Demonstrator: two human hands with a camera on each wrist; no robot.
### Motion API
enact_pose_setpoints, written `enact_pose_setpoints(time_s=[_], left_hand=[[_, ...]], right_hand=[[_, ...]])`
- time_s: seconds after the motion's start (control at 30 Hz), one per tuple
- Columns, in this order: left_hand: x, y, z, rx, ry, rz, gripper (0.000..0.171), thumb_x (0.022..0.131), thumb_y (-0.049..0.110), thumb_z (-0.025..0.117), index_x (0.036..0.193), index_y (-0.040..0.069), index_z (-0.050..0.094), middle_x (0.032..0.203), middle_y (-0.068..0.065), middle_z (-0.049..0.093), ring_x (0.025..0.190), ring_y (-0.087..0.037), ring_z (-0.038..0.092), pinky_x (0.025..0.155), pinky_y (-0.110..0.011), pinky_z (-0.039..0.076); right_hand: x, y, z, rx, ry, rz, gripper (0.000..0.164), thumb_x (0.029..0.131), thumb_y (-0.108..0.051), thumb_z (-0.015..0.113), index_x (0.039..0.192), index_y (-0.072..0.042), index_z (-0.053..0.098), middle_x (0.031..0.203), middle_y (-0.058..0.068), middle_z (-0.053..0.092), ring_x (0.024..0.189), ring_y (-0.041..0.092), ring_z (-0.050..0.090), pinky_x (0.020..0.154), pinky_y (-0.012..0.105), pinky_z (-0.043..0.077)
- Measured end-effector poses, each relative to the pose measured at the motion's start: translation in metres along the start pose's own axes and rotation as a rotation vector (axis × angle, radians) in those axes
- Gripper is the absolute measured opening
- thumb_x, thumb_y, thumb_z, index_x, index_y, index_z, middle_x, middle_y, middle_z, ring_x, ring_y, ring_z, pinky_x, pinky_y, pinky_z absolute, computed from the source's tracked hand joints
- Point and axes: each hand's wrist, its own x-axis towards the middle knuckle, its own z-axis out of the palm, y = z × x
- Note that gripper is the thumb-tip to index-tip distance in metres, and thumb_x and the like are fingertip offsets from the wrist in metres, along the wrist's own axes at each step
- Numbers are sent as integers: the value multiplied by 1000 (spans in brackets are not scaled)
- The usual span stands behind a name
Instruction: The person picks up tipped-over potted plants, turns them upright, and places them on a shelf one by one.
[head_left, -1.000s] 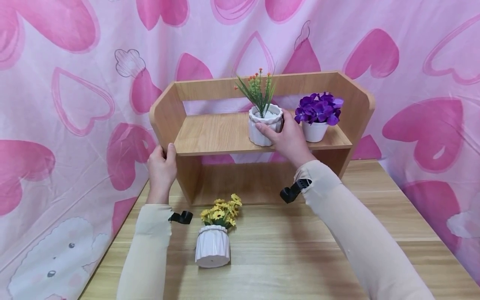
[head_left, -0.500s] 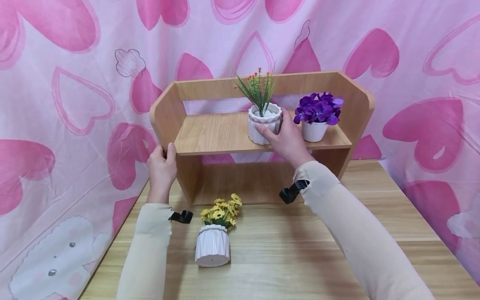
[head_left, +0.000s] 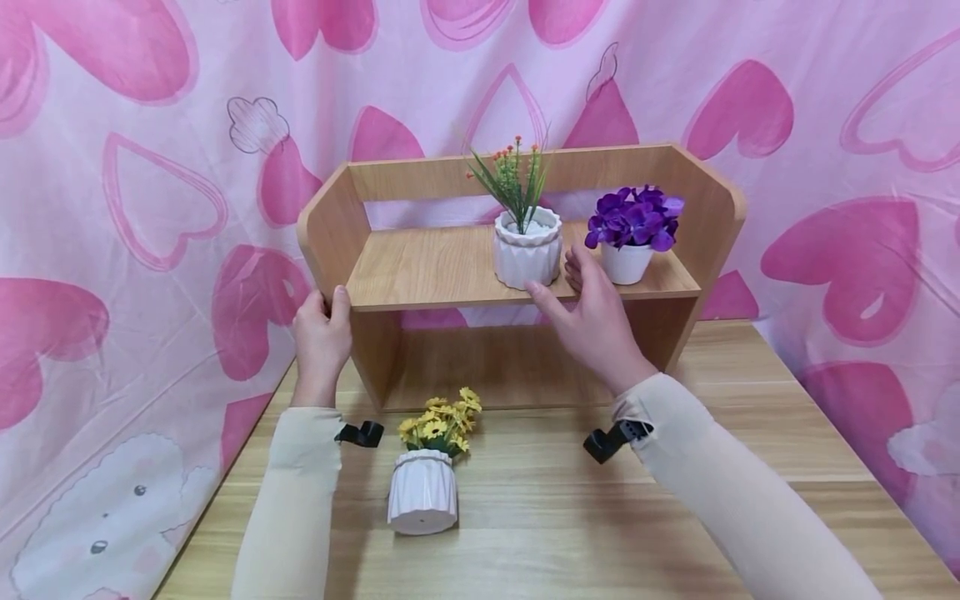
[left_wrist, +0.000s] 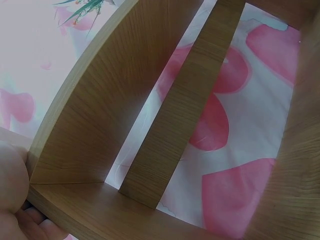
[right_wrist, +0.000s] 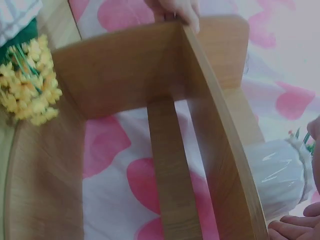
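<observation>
A two-tier wooden shelf (head_left: pixel 420 265) stands on the table. My left hand (head_left: pixel 322 337) grips the front edge of its left side panel, thumb in front; the left wrist view shows the fingers (left_wrist: pixel 42 224) curled round the board. On the upper shelf stands a white fluted pot (head_left: pixel 527 254) with grass and small orange flowers. My right hand (head_left: pixel 592 321) is just right of this pot, thumb and fingers spread apart, holding nothing. Behind its fingertips, to the right, a small white pot (head_left: pixel 627 263) carries purple flowers (head_left: pixel 636 218).
A white fluted pot (head_left: pixel 422 493) with yellow flowers (head_left: pixel 442 423) lies tipped on the wooden table (head_left: pixel 540 517), in front of the shelf and between my forearms. A pink heart-patterned curtain (head_left: pixel 172 192) hangs behind the shelf and along both sides.
My right hand has let go of the pot with orange flowers and drawn back to the right and toward me. That pot stays on the upper shelf. The left hand keeps its grip.
</observation>
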Motion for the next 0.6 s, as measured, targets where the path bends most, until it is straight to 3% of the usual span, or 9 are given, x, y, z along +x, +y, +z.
enact_pose_setpoints(time_s=[0.3,0.6], left_hand=[[0,-1,0,1,-2,-3,51,112,40,52,130,-6,67,141,-28,69,122,-39,66,109,-59,55],[0,2,0,0,-22,-28,52,112,43,51,130,-4,67,142,-25,69,122,-37,66,108,-58,56]], right_hand=[[-29,3,5,-19,95,-173,70,106,-31,67,163,-1,38,164,19,48,150,36,51,122,55,46],[-54,9,15,2,102,-197,54,105,-20,68,151,2,51,141,18,63,132,34,59,115,56,49]])
